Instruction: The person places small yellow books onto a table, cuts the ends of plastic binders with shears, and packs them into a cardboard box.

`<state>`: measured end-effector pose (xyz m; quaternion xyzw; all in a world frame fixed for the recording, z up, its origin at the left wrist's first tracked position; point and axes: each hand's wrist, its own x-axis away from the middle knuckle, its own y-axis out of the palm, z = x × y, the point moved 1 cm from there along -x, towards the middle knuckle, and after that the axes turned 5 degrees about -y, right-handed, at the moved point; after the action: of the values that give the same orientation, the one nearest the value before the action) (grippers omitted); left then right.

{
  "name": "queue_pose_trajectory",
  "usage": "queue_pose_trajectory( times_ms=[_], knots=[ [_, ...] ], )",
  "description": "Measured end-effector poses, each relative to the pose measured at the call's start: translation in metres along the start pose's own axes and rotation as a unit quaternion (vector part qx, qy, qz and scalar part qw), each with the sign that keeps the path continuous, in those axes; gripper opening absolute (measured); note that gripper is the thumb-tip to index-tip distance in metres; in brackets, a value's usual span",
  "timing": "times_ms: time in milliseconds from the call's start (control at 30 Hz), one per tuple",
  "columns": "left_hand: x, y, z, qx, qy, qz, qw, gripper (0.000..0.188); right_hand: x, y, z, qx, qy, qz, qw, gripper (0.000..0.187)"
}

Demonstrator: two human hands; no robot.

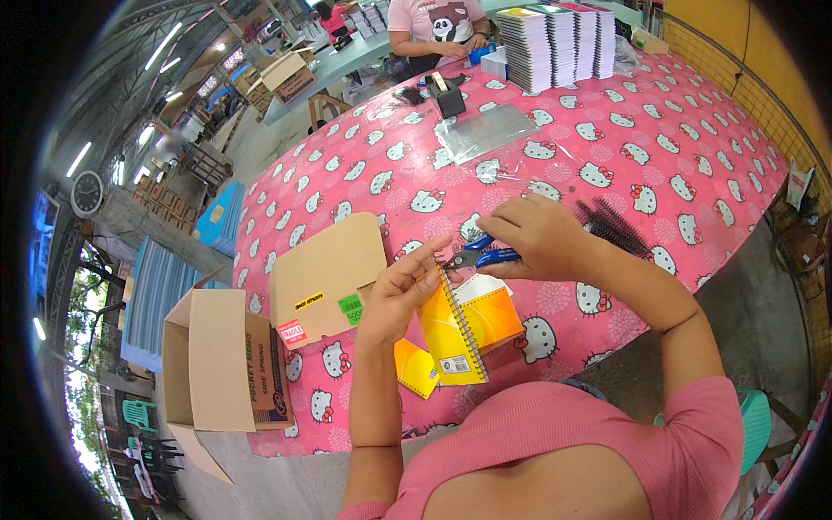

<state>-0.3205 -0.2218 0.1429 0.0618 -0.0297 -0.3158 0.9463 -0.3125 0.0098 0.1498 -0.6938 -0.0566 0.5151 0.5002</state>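
My left hand grips a yellow spiral notebook by its upper end, its wire coil running down the right edge. In my right hand is a pair of blue-handled pliers, or cutters of that shape. Their dark jaws meet the top end of the coil, close to my left fingertips. Under the held notebook lie more yellow notebooks on the table. A bundle of black spiral coils rests just beyond my right wrist.
A pink patterned cloth covers the table. Left are a flat cardboard piece and an open carton. Farther off stand a tape dispenser, a clear plastic sheet and tall notebook stacks. Another person works across the table.
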Motion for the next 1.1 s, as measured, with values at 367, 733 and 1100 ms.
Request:
queue_pose_trajectory(
  times_ms=[367,733,1100],
  knots=[
    [0.000,-0.016,-0.007,-0.003,-0.022,-0.004,1.000,0.034,0.003,-0.008,-0.002,-0.009,0.050,-0.020,0.998,0.042],
    [0.005,-0.009,-0.003,0.007,-0.041,0.030,0.999,0.035,-0.012,-0.018,-0.012,0.039,-0.032,0.024,0.998,0.041],
    [0.035,-0.003,-0.006,-0.148,0.011,0.175,0.973,0.027,0.000,0.013,-0.022,-0.371,0.194,-0.243,0.875,0.047]
  ],
)
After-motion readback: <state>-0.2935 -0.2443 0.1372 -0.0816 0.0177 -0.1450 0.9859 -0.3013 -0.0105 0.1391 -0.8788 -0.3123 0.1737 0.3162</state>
